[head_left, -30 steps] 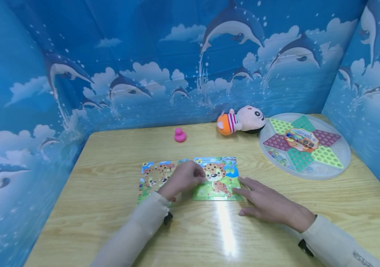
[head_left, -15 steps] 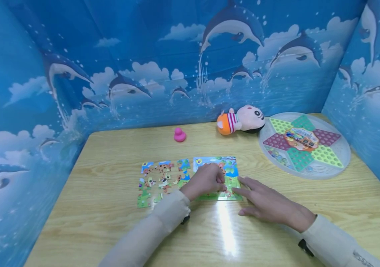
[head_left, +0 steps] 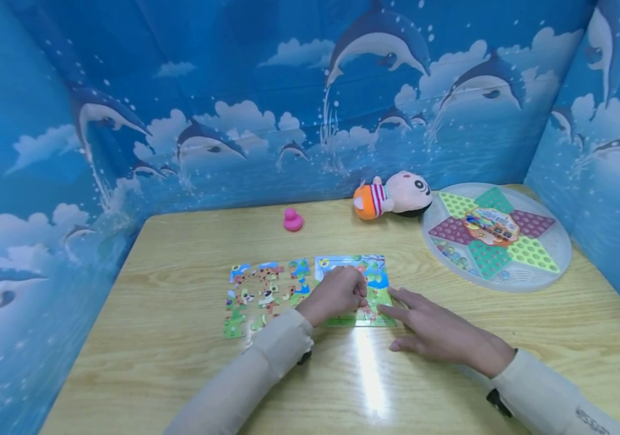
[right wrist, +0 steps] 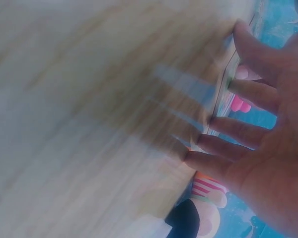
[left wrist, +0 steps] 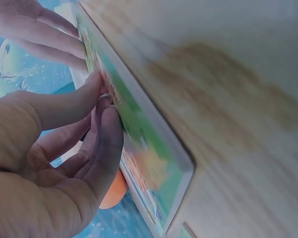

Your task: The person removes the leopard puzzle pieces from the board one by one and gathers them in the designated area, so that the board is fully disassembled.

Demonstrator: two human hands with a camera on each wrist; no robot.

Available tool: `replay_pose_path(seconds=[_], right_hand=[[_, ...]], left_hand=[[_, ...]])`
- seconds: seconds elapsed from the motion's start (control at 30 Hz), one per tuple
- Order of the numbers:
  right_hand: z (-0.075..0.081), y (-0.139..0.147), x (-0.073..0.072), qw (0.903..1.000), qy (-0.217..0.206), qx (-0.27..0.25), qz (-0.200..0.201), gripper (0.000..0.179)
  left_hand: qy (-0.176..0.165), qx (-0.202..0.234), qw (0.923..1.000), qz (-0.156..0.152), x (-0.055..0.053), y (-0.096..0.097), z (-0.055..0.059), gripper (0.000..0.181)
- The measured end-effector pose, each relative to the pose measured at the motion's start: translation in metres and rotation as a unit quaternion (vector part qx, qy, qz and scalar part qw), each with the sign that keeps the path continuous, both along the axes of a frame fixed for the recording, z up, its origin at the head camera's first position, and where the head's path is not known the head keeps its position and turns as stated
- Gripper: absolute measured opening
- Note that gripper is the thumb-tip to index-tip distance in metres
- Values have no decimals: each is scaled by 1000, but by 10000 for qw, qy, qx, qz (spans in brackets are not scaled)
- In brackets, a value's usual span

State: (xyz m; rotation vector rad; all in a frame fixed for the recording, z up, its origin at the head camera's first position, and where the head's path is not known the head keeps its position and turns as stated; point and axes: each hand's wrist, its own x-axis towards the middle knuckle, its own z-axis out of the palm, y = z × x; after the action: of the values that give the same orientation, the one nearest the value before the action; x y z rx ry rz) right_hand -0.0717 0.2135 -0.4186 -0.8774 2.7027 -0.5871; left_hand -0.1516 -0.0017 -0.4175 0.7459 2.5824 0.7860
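Observation:
A picture puzzle board (head_left: 379,279) with a spotted cub on green and blue lies flat on the table. Over its middle, my left hand (head_left: 338,293) bends its fingers down to the surface. In the left wrist view, thumb and fingertips pinch a puzzle piece (left wrist: 106,94) at the board; only a pale sliver of it shows. My right hand (head_left: 440,329) spreads its fingers with the tips at the board's right edge, touching it and the table. Left of the board lie several loose puzzle pieces (head_left: 245,296), partly behind my left wrist.
A pink rubber duck (head_left: 292,220) stands near the back edge. A plush doll (head_left: 394,194) lies against the backdrop. The round Chinese checkers board (head_left: 497,235) is at the right back. Dolphin-print cloth (head_left: 266,139) encloses the wooden table (head_left: 179,254).
My left hand has moved right, from the board's left edge to over its middle, then stayed about there. The loose pieces came into fuller view. My right hand has kept its place.

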Motion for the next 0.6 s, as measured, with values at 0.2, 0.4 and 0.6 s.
replay_pose_path(seconds=[0.2,0.4,0.6], right_hand=[[-1,0,0,10000,46,-1,28,66],[0,0,1,10000,74,10,16,66],[0,0,1,10000,45,6,-1,65]], left_hand=[[-133,-211,9994,260,-2,-2,1,13],[-159,-238,9993,235,-3,-3,0,21],[-380,-136,9989,233,-2,-1,2,16]])
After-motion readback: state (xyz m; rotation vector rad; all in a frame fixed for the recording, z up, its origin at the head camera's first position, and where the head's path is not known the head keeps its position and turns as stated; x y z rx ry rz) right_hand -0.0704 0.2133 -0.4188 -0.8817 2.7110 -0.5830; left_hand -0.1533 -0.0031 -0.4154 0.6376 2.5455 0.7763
